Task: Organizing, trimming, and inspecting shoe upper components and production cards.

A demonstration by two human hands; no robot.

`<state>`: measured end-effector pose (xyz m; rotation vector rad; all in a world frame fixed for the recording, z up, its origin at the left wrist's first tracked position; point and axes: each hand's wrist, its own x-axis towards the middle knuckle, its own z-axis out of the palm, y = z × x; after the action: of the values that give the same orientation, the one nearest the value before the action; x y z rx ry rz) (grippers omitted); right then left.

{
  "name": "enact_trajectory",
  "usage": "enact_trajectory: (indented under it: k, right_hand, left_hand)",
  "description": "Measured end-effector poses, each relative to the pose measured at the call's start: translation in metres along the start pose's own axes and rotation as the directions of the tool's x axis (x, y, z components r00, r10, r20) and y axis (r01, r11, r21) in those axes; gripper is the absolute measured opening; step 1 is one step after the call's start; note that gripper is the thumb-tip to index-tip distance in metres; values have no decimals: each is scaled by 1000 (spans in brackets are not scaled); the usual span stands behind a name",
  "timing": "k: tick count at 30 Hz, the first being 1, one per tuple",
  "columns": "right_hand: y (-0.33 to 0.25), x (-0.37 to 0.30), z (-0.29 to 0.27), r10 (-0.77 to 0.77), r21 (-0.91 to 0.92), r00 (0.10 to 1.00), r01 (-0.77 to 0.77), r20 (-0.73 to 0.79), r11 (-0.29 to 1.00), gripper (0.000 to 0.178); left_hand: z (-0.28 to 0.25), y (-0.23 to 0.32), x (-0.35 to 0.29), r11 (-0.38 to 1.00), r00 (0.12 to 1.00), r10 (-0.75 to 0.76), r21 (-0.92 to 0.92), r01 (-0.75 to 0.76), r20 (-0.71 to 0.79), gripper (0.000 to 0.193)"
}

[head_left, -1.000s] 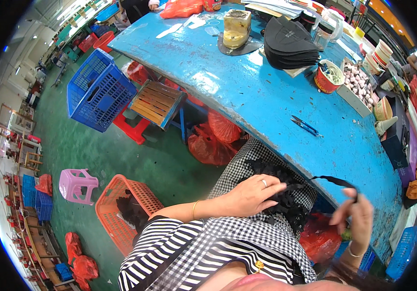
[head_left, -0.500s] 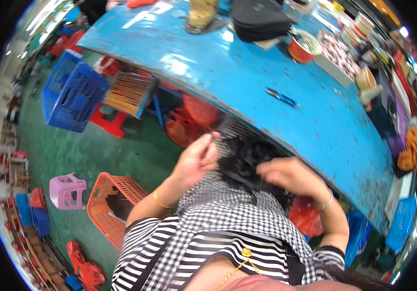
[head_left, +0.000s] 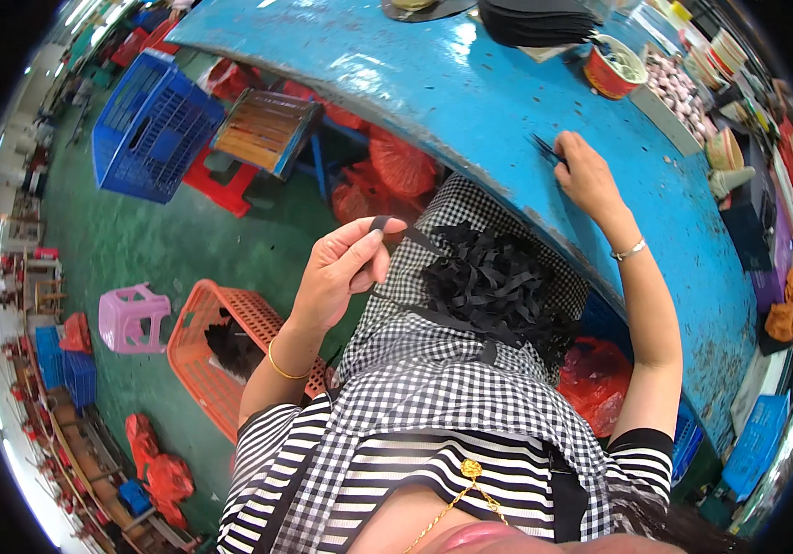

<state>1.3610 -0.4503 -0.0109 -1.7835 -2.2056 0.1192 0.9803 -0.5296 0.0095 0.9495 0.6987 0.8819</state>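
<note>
A narrow black fabric strip (head_left: 422, 240) is pinched between the thumb and forefinger of my left hand (head_left: 346, 263), which is raised over my lap. The strip trails towards a loose heap of black strips (head_left: 489, 282) lying on my checked apron (head_left: 433, 365). At the blue table (head_left: 396, 88), my right hand (head_left: 588, 175) has its fingers closed round a small pair of thread snips (head_left: 543, 146). The dark tips of the snips stick out to the left of my fingers, and their handles are hidden under the hand.
Further back stand a stack of black flat pieces (head_left: 535, 20), a red tub (head_left: 614, 69) and a box of small pale pieces (head_left: 673, 102). On the floor at left are an orange basket (head_left: 195, 346), a pink stool (head_left: 135, 319) and a blue crate (head_left: 152, 129).
My right hand has gone from the black heap up onto the table and taken hold of the snips. My left hand has shifted slightly left and down, and its strip now shows.
</note>
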Motion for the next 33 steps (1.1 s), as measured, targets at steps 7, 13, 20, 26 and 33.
enact_trajectory:
  k: [7, 13, 20, 26, 33]
  right_hand:
    - [-61, -27, -15, 178, 651, 939, -333, 293, 683, 14]
    - [-145, -24, -20, -182, 795, 825, -419, 535, 439, 24]
    - [-162, 22, -11, -272, 825, 833, -325, 481, 463, 23]
    - [-164, 31, 22, -270, 843, 858, -286, 437, 456, 19]
    - [-139, 18, -9, -62, 852, 888, -414, 455, 320, 14]
  left_hand:
    - [9, -1, 5, 998, 1000, -19, 59, 19, 2, 49]
    - [5, 17, 35, 992, 994, -82, 106, 74, 76, 53]
    - [-9, 22, 45, 997, 993, -29, 76, 21, 119, 55]
    - [-33, 8, 49, 991, 979, -105, 96, 89, 174, 61]
    - [-28, 17, 47, 989, 980, -92, 127, 71, 174, 42]
